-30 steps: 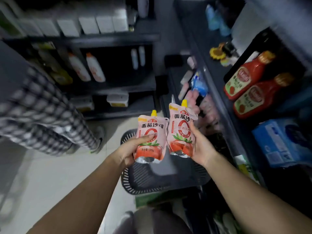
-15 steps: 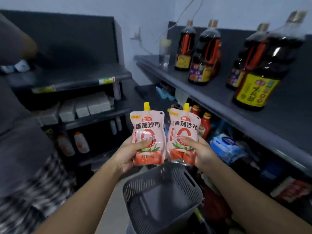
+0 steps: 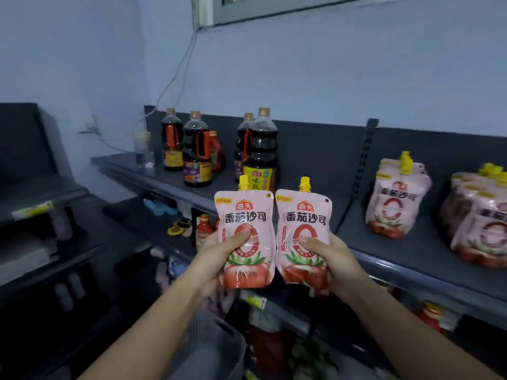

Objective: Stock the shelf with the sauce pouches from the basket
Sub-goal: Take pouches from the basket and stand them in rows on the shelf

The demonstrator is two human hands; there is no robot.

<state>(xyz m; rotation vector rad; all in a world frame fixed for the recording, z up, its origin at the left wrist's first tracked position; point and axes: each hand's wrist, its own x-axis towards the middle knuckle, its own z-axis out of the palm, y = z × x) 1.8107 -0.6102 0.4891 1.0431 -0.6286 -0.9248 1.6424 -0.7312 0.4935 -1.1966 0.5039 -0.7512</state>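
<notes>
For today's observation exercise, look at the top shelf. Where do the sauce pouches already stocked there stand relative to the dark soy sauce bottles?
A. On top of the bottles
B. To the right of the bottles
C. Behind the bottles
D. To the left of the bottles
B: the stocked pouches stand on the top shelf far to the right of the dark soy sauce bottles, with bare shelf between them.

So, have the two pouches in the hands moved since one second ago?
Yes. The pouches have gone up: earlier they were low over the basket beside the ketchup bottles, and now they are level with the top shelf holding dark bottles.
</notes>
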